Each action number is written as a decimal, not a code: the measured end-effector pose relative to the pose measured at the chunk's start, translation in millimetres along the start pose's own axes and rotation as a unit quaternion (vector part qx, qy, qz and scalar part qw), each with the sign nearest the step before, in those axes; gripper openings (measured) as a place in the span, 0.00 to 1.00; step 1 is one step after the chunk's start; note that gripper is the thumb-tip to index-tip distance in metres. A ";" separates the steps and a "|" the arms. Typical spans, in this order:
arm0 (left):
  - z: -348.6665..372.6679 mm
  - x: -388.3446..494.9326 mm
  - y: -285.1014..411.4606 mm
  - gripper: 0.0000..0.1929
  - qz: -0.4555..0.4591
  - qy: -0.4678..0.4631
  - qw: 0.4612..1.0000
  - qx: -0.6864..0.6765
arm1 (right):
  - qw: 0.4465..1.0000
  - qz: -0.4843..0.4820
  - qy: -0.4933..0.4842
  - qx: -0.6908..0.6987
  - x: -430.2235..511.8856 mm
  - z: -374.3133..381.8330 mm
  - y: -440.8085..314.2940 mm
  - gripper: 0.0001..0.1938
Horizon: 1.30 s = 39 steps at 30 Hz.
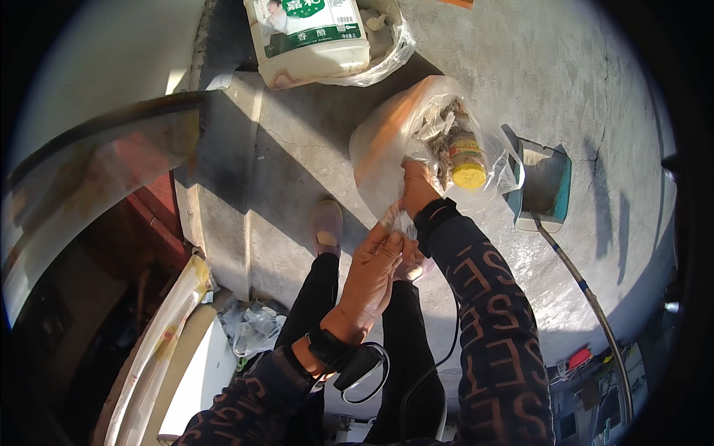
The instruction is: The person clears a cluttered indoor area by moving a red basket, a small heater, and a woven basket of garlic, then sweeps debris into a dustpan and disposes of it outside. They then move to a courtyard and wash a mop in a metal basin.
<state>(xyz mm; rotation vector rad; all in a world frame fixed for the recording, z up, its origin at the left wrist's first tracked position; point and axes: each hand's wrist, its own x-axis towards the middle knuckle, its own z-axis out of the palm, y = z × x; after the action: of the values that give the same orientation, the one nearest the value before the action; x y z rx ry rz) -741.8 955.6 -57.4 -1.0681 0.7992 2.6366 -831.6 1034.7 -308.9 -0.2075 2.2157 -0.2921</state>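
Observation:
A clear plastic bag [379, 145] hangs open in front of me, holding rubbish and a jar with a yellow lid [468, 174]. My left hand [374, 267] pinches the gathered edge of the bag between thumb and fingers. Beside it, my right hand [417, 187] grips the bag's near side just left of the jar; its fingers are partly hidden by the plastic. Both wrists wear dark bands, and a small black device with a cable hangs at the left one.
A long-handled dustpan [544, 184] lies on the concrete floor at the right. At the top, a large white plastic jug [312, 56] leans on a bag-lined container [393, 56]. A curtain [111, 167] and a dark red surface are at the left; crumpled plastic bags [256, 329] lie lower left.

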 end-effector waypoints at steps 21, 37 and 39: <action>-12.2 0.2 -0.8 0.20 0.021 0.019 0.994 0.107 | 0.992 -0.071 -0.044 0.098 -88.6 -76.9 12.4 0.18; -59.9 -48.6 68.3 0.31 -0.057 0.072 0.970 0.226 | 0.853 0.270 0.024 -0.446 -407.2 -303.4 247.3 0.17; -72.8 -70.3 91.1 0.30 -0.065 0.115 0.959 0.250 | 0.870 0.272 0.020 -0.411 -415.6 -303.4 264.6 0.13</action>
<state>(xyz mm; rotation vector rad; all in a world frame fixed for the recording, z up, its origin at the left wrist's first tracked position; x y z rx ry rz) -680.7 841.5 -14.9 -1.2307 1.3027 2.0546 -830.3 1433.6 110.3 -0.0174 2.2027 0.9800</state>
